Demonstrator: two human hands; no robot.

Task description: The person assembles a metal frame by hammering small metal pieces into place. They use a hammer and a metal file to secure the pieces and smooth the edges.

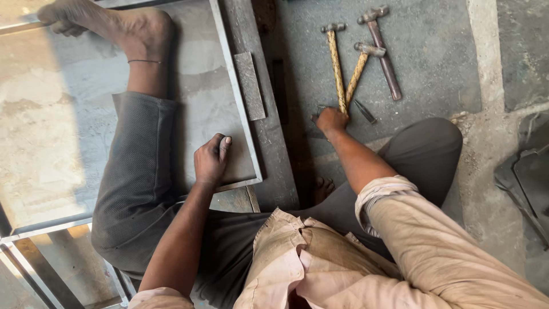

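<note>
Item: wooden-handled hammer [337, 63], lying on the grey concrete floor [434, 51] at far centre, head away from the person, its near handle end under the right hand [330, 120], whose grip is curled closed around that end. Adjacent: a second wooden-handled hammer [361, 67] crossing toward the same point, a dark-handled hammer [382, 50] just to its right, and a small dark chisel [364, 111] near the hand. Left hand [210, 160], fingers loosely bent and pinching nothing, rests on a metal sheet [200, 86] edged by a steel frame [237, 97], beside the person's grey-trousered leg [134, 166] and bare foot [114, 26].
</note>
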